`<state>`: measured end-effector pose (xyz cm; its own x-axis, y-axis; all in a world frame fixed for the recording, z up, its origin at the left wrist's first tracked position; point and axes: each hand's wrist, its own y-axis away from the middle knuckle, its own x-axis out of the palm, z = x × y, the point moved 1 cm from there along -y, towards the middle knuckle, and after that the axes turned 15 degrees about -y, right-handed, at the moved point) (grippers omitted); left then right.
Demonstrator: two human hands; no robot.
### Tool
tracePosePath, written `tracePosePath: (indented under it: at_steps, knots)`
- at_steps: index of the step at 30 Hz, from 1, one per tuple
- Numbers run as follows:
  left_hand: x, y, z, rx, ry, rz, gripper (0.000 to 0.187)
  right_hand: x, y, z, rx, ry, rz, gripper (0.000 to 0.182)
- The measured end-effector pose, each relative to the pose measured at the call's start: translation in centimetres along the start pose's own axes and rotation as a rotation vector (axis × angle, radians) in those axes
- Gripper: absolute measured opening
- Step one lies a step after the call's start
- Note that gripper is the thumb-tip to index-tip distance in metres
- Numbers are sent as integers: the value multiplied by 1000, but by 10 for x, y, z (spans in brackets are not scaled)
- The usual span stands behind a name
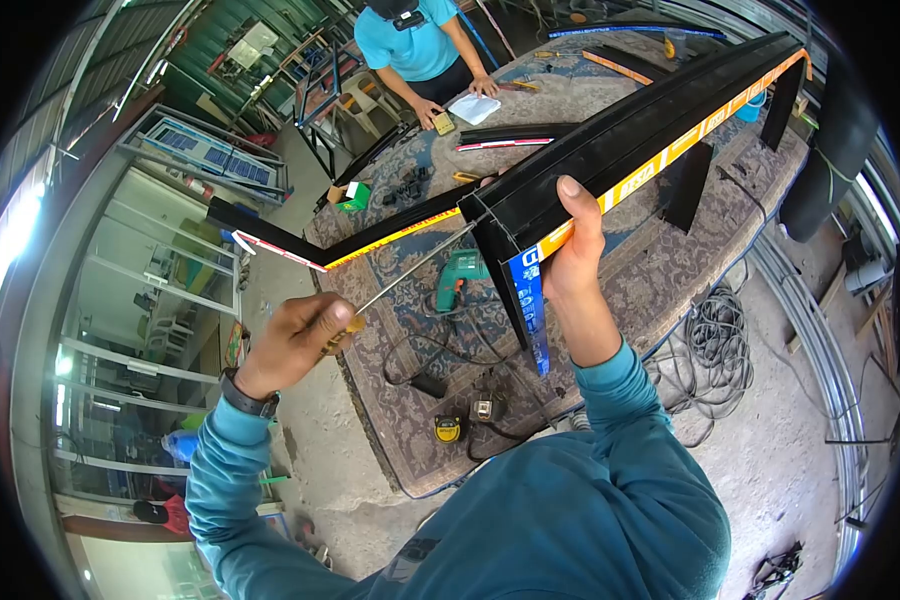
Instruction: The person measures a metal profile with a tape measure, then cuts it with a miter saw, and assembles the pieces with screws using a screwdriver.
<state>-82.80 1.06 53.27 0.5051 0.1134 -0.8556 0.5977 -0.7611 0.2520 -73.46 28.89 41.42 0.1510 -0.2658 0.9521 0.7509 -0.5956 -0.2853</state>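
Observation:
My left hand (305, 340) is closed round the yellow handle of a screwdriver (410, 270). Its long thin shaft reaches up to the corner joint of a black metal frame (610, 150), where the tip meets or nearly meets the joint. My right hand (577, 240) grips that frame near the same corner, thumb on the black face, fingers partly hidden beneath. Orange tape runs along the frame's edge, and blue tape (535, 320) covers the short piece angling down. Another black arm with yellow and red tape (390, 236) extends left behind the screwdriver.
A green power drill (460, 278), a yellow tape measure (448, 429) and a small green box (350, 197) lie on the carpeted table (410, 350). Across it, a person in a blue shirt (410, 45) handles white paper. Coiled cable (718, 340) lies on the floor at right.

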Motion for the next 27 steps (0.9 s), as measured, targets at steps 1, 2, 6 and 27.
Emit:
tracePosePath:
  at_steps: [1,2,6,27]
  knots:
    - [-3,1,-4,-80,65,42,41,0,0,0,6,-10,12,54]
    - [-6,1,-9,-160,130,83,39,0,0,-1,11,-21,23,54]
    - [5,-20,-43,43,52,-65,25,-2,-1,-8,33,-29,13,53]
    - [34,-42,-68,236,-273,-435,26,2,0,0,23,40,-16,52]
